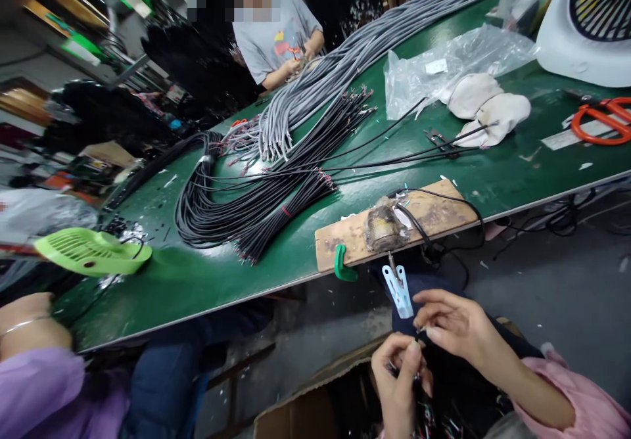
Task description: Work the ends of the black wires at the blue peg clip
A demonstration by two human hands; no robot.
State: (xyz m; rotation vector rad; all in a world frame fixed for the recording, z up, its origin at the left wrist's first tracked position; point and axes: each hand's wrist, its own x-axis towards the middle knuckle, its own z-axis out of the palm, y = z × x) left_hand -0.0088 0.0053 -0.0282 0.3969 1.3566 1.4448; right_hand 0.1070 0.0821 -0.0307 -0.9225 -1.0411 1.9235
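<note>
Left hand (pixel 398 376), right hand (pixel 456 326) pinch black wire (pixel 422 338).

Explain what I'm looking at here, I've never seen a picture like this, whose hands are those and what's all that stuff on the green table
There is no machine: this is one picture from a camera worn on a person's head, looking down at their own two bare hands. The left hand and right hand together pinch thin dark wires over a cardboard box, below the table's edge. On the green table lie a coil of black cables, a bundle of grey cables, a wooden board with a blue clip hanging from it, orange scissors and a green fan. Another person works at the far side; a co-worker's purple sleeve shows at the left.
</note>
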